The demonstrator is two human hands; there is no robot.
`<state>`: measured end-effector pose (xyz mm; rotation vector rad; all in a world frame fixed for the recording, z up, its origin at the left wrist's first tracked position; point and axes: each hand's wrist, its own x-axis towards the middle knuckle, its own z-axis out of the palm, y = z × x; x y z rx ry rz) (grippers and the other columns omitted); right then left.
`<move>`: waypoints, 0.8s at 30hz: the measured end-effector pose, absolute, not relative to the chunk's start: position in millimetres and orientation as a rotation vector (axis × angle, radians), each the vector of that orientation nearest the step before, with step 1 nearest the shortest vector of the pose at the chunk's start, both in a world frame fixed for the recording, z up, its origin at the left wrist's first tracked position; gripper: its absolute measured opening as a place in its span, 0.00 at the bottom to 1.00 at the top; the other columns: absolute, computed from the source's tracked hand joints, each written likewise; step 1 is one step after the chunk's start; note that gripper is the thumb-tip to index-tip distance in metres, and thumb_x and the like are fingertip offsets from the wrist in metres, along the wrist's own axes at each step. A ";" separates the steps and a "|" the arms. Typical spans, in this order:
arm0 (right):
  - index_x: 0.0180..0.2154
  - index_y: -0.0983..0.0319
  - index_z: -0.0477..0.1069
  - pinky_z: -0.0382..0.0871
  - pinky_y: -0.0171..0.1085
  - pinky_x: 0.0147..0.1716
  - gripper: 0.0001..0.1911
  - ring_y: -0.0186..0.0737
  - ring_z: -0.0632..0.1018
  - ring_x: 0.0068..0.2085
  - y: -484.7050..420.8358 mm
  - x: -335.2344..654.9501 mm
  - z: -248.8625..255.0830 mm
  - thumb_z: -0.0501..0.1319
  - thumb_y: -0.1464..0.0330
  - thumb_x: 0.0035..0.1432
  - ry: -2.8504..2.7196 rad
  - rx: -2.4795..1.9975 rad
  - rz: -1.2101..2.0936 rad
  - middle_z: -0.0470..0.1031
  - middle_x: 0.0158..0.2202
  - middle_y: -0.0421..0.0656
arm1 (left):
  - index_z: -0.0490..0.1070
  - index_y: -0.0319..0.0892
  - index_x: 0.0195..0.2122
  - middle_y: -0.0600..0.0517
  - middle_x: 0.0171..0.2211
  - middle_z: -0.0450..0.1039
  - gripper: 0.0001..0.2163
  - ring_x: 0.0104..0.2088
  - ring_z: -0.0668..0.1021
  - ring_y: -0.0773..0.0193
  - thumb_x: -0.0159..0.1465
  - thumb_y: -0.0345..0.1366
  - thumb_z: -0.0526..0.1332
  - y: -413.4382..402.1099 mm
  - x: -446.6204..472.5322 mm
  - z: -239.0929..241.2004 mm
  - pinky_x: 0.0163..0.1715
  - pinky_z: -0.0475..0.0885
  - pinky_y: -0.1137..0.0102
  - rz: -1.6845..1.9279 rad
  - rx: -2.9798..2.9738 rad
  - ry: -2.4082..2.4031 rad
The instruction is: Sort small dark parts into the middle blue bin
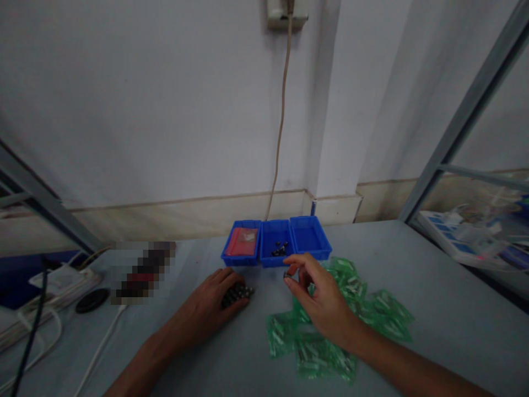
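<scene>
My left hand [215, 295] rests on the table, its fingers curled around a cluster of small dark, shiny metal pieces [238, 294]. Between thumb and index finger of my right hand [316, 295], a small dark metal piece [288, 274] is pinched, just in front of the blue trays. Several similar dark pieces [280, 249] lie in the middle blue tray [275, 229]. A red packet [241, 245] fills the left blue tray [227, 259]; the right blue tray [311, 237] holds nothing visible. Below and beside my right hand lie several green plastic bags [326, 355] with silvery parts inside.
A pixelated dark object [144, 273] with a white cable [101, 344] and a black disc [92, 300] sit at the left. Metal frame posts [463, 110] rise on both sides. At right stands a white box [448, 240]. A cable [282, 110] hangs down the wall.
</scene>
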<state>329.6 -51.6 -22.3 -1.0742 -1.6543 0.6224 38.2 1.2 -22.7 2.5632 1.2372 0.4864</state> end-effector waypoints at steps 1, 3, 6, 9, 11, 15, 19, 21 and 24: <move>0.56 0.54 0.74 0.69 0.39 0.35 0.13 0.40 0.74 0.34 -52.1 329.6 -22.1 0.63 0.67 0.72 -1.654 -1.074 0.625 0.76 0.42 0.42 | 0.77 0.49 0.51 0.47 0.52 0.79 0.12 0.50 0.81 0.50 0.73 0.49 0.65 1.2 38.4 -22.4 0.53 0.78 0.57 0.488 2.565 1.234; 0.56 0.54 0.74 0.69 0.39 0.35 0.12 0.40 0.74 0.34 -52.7 329.7 -21.8 0.63 0.66 0.73 -1.648 -1.078 0.636 0.76 0.42 0.42 | 0.77 0.48 0.51 0.47 0.51 0.79 0.12 0.50 0.81 0.50 0.73 0.48 0.64 1.3 38.8 -22.1 0.53 0.78 0.56 0.487 2.565 1.229; 0.55 0.54 0.75 0.69 0.39 0.35 0.11 0.41 0.75 0.35 -52.4 330.0 -21.9 0.62 0.64 0.74 -1.625 -1.099 0.668 0.77 0.41 0.42 | 0.76 0.48 0.51 0.47 0.51 0.78 0.12 0.50 0.81 0.50 0.74 0.48 0.64 1.6 38.8 -22.5 0.54 0.77 0.56 0.482 2.557 1.227; 0.54 0.55 0.76 0.69 0.39 0.37 0.11 0.42 0.76 0.38 -51.3 329.4 -22.2 0.61 0.62 0.74 -1.580 -1.112 0.736 0.77 0.41 0.42 | 0.76 0.49 0.52 0.47 0.52 0.78 0.11 0.50 0.81 0.51 0.74 0.48 0.64 1.7 37.9 -23.4 0.54 0.77 0.57 0.471 2.548 1.231; 0.52 0.55 0.76 0.69 0.39 0.37 0.11 0.43 0.77 0.39 -49.9 328.6 -22.0 0.61 0.59 0.74 -1.520 -1.088 0.810 0.76 0.41 0.42 | 0.77 0.50 0.52 0.48 0.51 0.78 0.11 0.50 0.81 0.51 0.74 0.48 0.64 1.5 37.3 -23.5 0.53 0.77 0.57 0.470 2.545 1.232; 0.49 0.56 0.77 0.62 0.35 0.24 0.17 0.36 0.70 0.27 -44.0 328.6 -20.1 0.64 0.51 0.70 -1.321 -1.046 1.064 0.73 0.34 0.39 | 0.77 0.49 0.51 0.47 0.52 0.79 0.12 0.50 0.81 0.50 0.74 0.49 0.64 0.9 37.6 -22.5 0.53 0.77 0.57 0.481 2.552 1.235; 0.45 0.58 0.77 0.56 0.32 0.19 0.21 0.32 0.64 0.23 -37.0 330.6 -18.0 0.69 0.48 0.62 -1.067 -1.006 1.329 0.66 0.27 0.34 | 0.77 0.49 0.51 0.47 0.52 0.79 0.12 0.50 0.81 0.50 0.74 0.49 0.64 1.0 38.8 -21.7 0.53 0.77 0.57 0.470 2.548 1.240; 0.43 0.59 0.78 0.53 0.31 0.19 0.22 0.31 0.61 0.22 -34.9 331.3 -17.8 0.72 0.49 0.60 -0.993 -0.975 1.388 0.62 0.24 0.33 | 0.77 0.50 0.51 0.47 0.52 0.78 0.12 0.50 0.81 0.50 0.74 0.49 0.63 1.0 39.0 -21.5 0.53 0.77 0.56 0.456 2.543 1.242; 0.42 0.60 0.78 0.50 0.30 0.18 0.22 0.29 0.57 0.21 -33.8 331.1 -18.1 0.73 0.49 0.58 -0.959 -0.945 1.419 0.60 0.22 0.31 | 0.77 0.49 0.51 0.47 0.52 0.78 0.12 0.51 0.81 0.50 0.74 0.50 0.64 0.6 38.7 -21.2 0.54 0.77 0.56 0.442 2.539 1.259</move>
